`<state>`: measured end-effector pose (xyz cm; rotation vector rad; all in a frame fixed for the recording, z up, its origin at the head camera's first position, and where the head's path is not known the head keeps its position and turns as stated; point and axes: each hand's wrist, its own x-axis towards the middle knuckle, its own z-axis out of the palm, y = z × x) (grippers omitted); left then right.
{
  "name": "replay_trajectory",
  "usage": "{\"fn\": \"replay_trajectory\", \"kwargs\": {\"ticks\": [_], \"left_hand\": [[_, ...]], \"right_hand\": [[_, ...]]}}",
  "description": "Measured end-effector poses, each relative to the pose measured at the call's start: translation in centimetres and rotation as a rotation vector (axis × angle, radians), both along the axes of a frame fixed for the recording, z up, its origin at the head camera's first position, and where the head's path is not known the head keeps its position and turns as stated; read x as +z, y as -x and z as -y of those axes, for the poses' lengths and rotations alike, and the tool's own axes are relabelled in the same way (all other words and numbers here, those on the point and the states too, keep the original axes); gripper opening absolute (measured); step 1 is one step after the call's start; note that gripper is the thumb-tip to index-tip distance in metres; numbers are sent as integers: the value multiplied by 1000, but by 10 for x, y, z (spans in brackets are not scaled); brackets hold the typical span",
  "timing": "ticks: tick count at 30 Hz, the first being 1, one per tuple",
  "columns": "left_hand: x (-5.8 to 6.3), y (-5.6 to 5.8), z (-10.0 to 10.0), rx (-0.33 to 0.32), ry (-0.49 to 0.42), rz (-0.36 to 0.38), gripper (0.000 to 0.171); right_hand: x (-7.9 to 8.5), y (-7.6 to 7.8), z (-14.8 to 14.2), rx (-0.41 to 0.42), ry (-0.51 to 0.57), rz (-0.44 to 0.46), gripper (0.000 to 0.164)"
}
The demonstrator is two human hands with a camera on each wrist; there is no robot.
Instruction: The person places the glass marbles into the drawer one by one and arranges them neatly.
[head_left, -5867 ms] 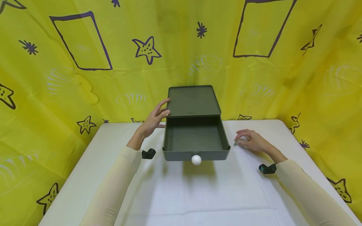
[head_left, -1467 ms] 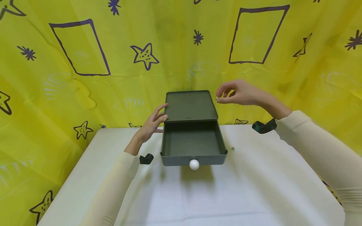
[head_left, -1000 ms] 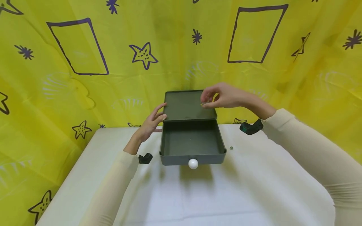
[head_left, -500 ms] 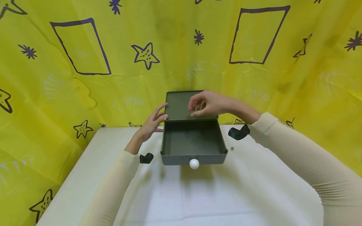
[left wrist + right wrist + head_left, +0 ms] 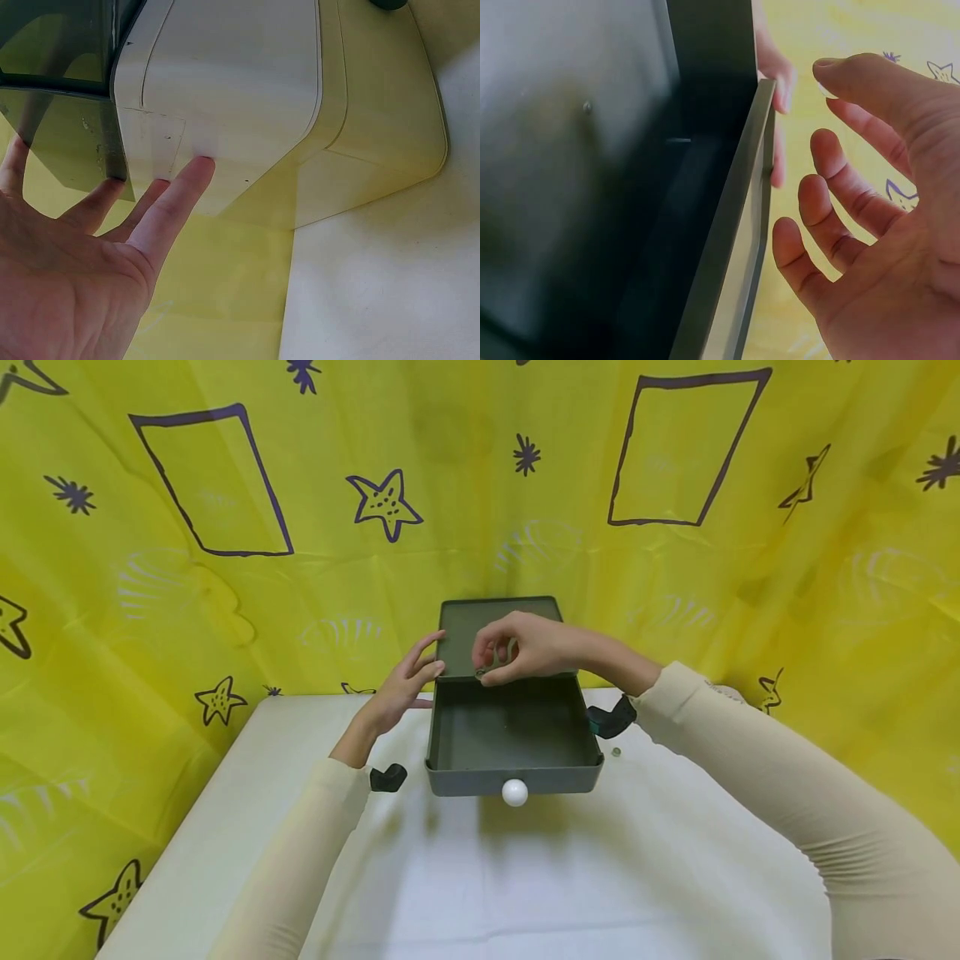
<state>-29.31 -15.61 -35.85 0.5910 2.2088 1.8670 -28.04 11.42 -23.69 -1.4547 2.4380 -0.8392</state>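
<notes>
A small drawer box with a grey-green top [image 5: 463,618] stands at the back of the table. Its grey drawer [image 5: 480,783], with a white knob [image 5: 515,792], is pulled out. My left hand [image 5: 397,693] rests straight fingers against the box's left side; in the left wrist view they touch its pale side wall [image 5: 232,82]. Over the drawer's back edge, my right hand [image 5: 525,647] pinches a tiny greenish-grey piece [image 5: 480,673] between thumb and index finger. In the right wrist view it is mostly hidden behind the thumb. Another small roundish piece [image 5: 616,752] lies right of the drawer.
A white cloth [image 5: 637,877] covers the table. Close behind the box hangs a yellow curtain [image 5: 315,593] with printed stars, which also runs along both sides. The drawer's front projects toward me, casting a shadow on the cloth.
My right hand picked up one small piece from the table right of the drawer, lifted it, then carried it left and down to the drawer's back edge. My left hand has stayed at the box.
</notes>
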Motion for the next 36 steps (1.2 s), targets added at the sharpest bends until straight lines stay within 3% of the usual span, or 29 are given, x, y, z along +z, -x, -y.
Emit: {"fn": "replay_trajectory", "kwargs": {"ticks": [13,21,36], "left_hand": [[0,-1,-1,-3,0,8,58],[-1,-1,0,2,10,3,59],[-1,2,0,0,3,-5,58]], "right_hand": [[-2,-3,5,13,-8,1,10],[-3,-5,4,-10,-26,9,23],[-2,-3,-7,-26,-9,-25,30]]}}
